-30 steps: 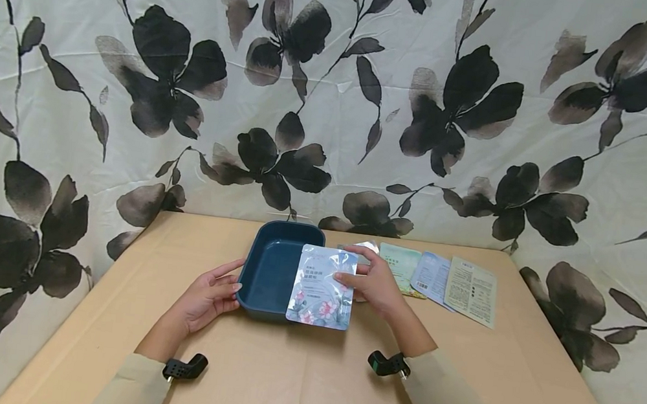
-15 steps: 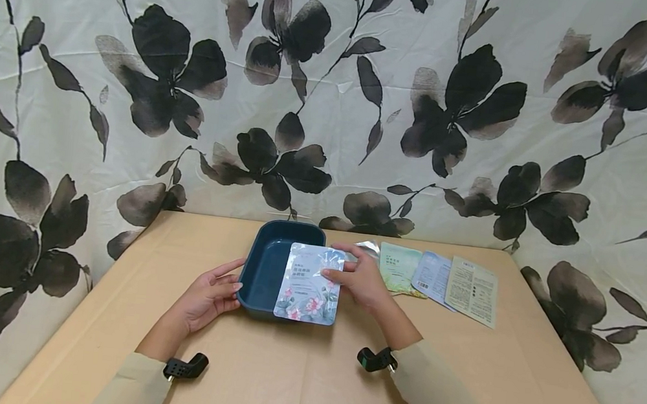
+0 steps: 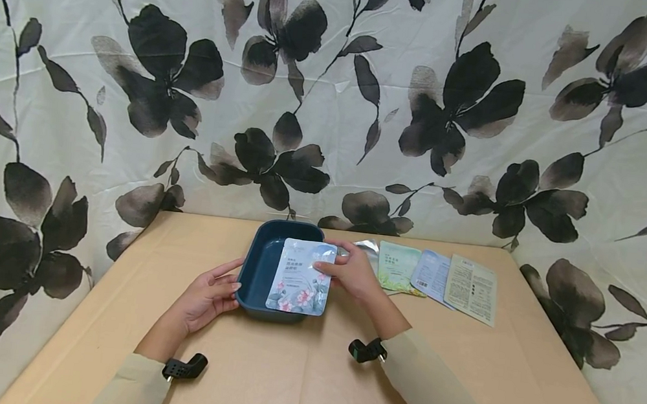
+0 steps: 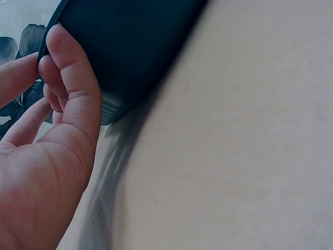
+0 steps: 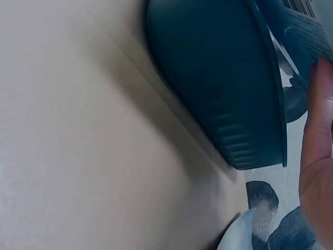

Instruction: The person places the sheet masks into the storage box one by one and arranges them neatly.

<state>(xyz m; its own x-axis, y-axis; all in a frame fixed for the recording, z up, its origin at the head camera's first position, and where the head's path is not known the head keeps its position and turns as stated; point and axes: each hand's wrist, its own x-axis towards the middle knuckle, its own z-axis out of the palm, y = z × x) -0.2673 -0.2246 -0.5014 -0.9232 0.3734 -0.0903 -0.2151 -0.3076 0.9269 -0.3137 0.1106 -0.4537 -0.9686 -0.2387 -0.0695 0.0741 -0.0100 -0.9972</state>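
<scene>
A dark blue rectangular plastic basin (image 3: 262, 255) stands near the back of the table. My left hand (image 3: 204, 300) pinches its left rim between thumb and fingers; the left wrist view shows the thumb (image 4: 75, 78) lying at that rim. Above the basin's right part, my right hand (image 3: 356, 275) holds a flat, light blue foil sachet with pink flowers (image 3: 299, 284) by its right edge, thumb on the front. The sachet leans upright and hides part of the basin's inside. From the right wrist, the basin's outer wall (image 5: 218, 78) shows below the sachet.
To the right lie a silver sachet (image 3: 370, 252), a green sachet (image 3: 399, 261), a blue sachet (image 3: 432, 277) and a cream one with printed text (image 3: 472, 289), partly overlapping. A flowered cloth (image 3: 360, 121) hangs behind the tan table (image 3: 265, 378).
The right hand has carried the flowered sachet left and slightly up, further over the basin. The left hand and basin stay nearly where they were.
</scene>
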